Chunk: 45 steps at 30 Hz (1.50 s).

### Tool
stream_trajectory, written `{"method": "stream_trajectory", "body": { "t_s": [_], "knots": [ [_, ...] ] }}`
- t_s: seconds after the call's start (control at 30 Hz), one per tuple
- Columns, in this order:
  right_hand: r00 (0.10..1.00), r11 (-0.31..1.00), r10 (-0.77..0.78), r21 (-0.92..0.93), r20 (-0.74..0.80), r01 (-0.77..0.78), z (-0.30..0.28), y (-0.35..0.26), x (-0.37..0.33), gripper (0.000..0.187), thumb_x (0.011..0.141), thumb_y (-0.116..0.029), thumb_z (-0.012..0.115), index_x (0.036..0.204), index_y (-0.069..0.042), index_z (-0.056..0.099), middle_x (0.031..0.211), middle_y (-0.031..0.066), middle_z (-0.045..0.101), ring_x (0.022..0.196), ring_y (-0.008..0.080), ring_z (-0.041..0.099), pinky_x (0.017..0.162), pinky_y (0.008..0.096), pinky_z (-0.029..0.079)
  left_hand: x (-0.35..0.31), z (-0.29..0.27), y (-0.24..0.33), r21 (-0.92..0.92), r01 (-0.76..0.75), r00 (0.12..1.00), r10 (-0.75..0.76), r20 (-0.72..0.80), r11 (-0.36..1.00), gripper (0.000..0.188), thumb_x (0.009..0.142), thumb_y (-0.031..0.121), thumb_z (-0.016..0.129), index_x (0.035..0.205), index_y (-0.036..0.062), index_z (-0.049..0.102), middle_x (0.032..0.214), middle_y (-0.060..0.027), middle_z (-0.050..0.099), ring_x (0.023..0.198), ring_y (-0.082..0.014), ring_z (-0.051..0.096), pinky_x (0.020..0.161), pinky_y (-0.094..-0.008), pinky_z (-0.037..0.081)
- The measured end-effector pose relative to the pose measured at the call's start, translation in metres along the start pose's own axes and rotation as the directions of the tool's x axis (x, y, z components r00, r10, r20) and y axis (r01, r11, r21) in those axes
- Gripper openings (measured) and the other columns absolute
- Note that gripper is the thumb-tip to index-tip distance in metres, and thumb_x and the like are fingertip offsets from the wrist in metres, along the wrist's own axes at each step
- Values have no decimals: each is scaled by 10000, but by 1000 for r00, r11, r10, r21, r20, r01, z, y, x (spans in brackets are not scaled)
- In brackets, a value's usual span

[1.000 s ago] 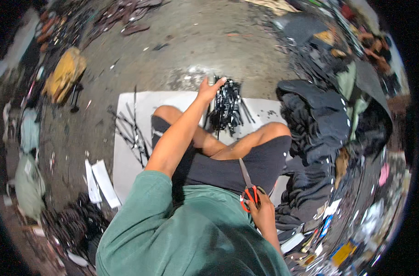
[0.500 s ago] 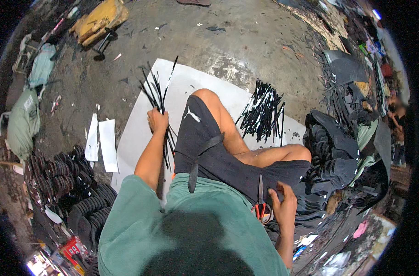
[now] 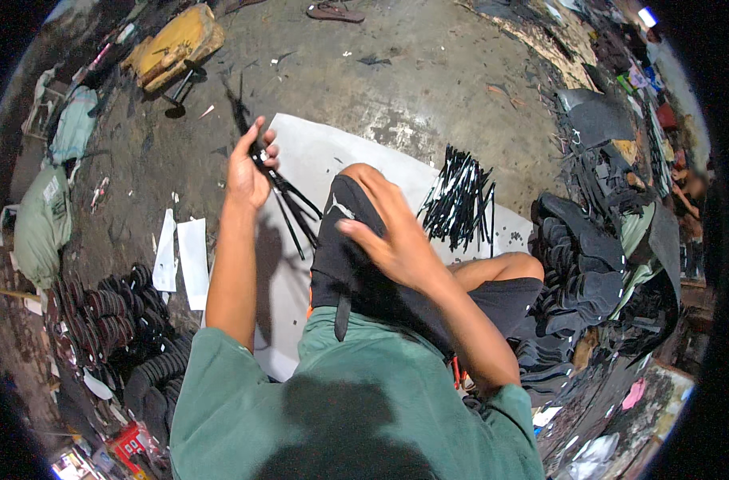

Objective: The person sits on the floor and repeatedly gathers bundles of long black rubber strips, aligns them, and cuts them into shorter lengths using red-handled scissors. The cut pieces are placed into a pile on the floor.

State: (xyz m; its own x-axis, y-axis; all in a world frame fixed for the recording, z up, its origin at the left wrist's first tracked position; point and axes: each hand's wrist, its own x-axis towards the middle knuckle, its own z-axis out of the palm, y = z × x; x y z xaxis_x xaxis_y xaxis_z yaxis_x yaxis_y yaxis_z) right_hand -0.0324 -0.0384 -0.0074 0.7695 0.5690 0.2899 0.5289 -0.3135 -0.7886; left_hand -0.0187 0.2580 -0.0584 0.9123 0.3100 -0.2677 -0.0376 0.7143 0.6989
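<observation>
My left hand (image 3: 251,166) is raised over the left edge of a white sheet, closed round a loose bunch of thin black strips (image 3: 299,210). The strips stick out above and below the fist. My right hand (image 3: 396,240) is open above my bent left knee, thumb apart from the fingers, holding nothing. A wider black strap (image 3: 342,318) lies on my lap, partly hidden by the right hand and arm. Scissors with red handles (image 3: 457,373) show only in part beside my right forearm. A pile of black strips (image 3: 459,198) rests on the white sheet (image 3: 312,144) beyond my legs.
Stacks of black sole-shaped pieces (image 3: 572,256) stand at the right, and more stacked pieces (image 3: 100,316) at the left. White offcuts (image 3: 192,264) lie on the floor by the sheet. A yellow block (image 3: 172,48) and a sandal (image 3: 335,13) are farther off.
My left hand has lifted the bunch of strips up and to the left, tilting it. My right hand has left the area by the scissors and swung up and left over my knee.
</observation>
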Motion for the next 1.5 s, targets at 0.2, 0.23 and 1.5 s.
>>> {"method": "stream_trajectory", "body": {
  "t_s": [0.2,0.23,1.5],
  "knots": [
    [925,864,263,360,274,-352,26,-4,52,477,970,-324,599,1257,48,519,847,150,615,777,274,619,764,377,517,-4,96,-19,-166,-37,992,56,110,985,246,981,214,591,1182,73,594,1136,-101,662,982,-170,667,677,-213,572],
    [878,713,315,520,361,-470,25,-2,48,403,983,-295,580,1208,38,542,838,133,608,713,236,610,702,353,524,4,98,-28,-165,-29,996,42,77,986,221,981,230,592,1142,79,604,1092,-98,674,950,-169,674,680,-220,576],
    [745,735,660,122,95,-667,33,183,-51,248,999,-227,462,990,-6,574,875,181,684,812,270,688,734,407,536,-81,25,-141,120,478,879,-472,-73,870,345,941,167,652,1232,15,547,1162,-133,671,992,-202,673,801,-354,590]
  ]
}}
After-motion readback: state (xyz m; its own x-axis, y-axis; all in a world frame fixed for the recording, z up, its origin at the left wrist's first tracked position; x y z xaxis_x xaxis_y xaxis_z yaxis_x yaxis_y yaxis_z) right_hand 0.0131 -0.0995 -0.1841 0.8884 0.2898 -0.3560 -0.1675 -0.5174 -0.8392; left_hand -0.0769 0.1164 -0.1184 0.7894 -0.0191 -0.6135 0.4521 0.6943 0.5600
